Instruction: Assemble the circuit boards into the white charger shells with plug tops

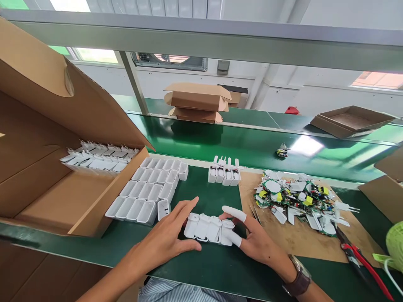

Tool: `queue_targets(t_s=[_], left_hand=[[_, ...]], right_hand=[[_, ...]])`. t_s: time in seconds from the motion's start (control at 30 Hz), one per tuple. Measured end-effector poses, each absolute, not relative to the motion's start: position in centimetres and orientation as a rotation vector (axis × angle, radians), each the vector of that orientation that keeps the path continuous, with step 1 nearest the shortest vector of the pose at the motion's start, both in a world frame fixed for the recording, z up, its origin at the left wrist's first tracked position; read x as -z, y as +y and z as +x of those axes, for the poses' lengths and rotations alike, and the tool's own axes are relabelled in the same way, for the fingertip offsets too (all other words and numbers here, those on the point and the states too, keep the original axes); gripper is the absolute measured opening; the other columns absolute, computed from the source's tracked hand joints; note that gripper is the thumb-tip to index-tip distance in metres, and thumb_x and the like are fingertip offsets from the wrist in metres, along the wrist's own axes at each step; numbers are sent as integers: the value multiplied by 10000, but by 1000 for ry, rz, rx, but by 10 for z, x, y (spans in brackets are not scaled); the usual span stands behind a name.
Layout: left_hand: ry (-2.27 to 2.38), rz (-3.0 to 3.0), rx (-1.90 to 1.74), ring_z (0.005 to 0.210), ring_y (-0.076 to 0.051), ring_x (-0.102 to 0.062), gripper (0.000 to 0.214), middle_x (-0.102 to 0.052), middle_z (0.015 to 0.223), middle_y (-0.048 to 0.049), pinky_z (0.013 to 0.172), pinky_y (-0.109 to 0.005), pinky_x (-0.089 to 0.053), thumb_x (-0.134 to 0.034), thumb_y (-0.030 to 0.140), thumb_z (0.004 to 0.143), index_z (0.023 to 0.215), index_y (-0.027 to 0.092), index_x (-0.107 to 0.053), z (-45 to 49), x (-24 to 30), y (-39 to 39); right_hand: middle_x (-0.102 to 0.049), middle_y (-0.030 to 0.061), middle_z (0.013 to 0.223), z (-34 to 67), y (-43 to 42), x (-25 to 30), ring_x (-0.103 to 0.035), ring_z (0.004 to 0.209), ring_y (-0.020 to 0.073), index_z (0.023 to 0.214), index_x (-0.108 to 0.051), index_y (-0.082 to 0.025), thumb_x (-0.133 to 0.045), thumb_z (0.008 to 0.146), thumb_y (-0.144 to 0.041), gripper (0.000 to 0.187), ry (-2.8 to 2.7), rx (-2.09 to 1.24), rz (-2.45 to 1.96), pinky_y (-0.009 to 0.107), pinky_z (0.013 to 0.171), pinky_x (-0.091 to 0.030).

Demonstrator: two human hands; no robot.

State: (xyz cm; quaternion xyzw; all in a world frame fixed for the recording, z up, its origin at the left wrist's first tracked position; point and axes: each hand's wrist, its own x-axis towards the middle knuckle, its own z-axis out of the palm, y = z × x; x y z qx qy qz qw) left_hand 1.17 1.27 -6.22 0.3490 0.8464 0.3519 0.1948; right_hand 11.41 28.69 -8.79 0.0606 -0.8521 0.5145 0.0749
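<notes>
A short row of white charger housings (208,228) with flat white pieces on top lies on the green table between my hands. My left hand (170,233) is at the row's left end, thumb and index finger stretched apart. Closed around the right end is my right hand (253,237), white covers on its thumb and a finger touching the housings. Several empty white housings (147,188) stand in rows to the left, one small housing (163,208) lying near my left hand. Behind, another group of housings (224,172) has plug parts and circuit parts sticking up.
An open cardboard box (91,209) on the left holds rows of white plugs (97,157). A pile of circuit boards (296,199) covers a brown sheet (283,239) at right, with tweezers (255,214) and red-handled pliers (355,251). Flat boxes (197,100) sit on the back ledge.
</notes>
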Motion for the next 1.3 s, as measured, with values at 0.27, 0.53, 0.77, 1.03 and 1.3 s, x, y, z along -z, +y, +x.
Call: queue_targets(t_s=[0.27,0.53,0.77,1.03,1.3], left_hand=[[2373,1032,-892,768,-200,-668,724,-740,1071,-23,728,-297,-554,-584,521,984,1625,392,-274,-4,54,16],[2372,1039,-921,959,-191,-677,627,-553,1476,-38,896,-321,-566,-597,496,991,1574,442,-374,3,50,16],[2362,1187,-971,1321,-272,-560,701,-372,1622,-22,1014,-400,-563,-672,286,951,1539,534,-381,10,56,14],[2267,1077,-1223,1224,-249,-645,389,-592,1446,-52,957,-337,-580,-621,351,982,1368,374,-655,8,65,32],[2219,759,-1610,953,-222,-694,388,-742,1134,-65,787,-309,-582,-726,504,882,1186,265,-750,10,84,49]], right_hand=[[-781,35,998,95,276,94,-724,742,168,1228,-672,-241,-752,835,-586,529,-2206,-2136,-244,288,588,-626],[-677,101,1306,116,282,82,-710,1059,216,1306,-663,-294,-539,1030,-368,312,-2434,-1359,127,351,848,-637],[-443,183,1583,133,282,78,-567,1355,348,1468,-538,-297,-713,940,-387,564,-2702,-765,549,511,1070,-555],[-448,157,1562,112,270,88,-550,1381,272,1438,-502,-300,-704,940,-259,539,-2552,-1161,426,410,1073,-552],[-687,102,1243,95,274,95,-692,1125,239,1300,-627,-280,-674,976,-324,330,-2448,-1229,365,388,969,-601]])
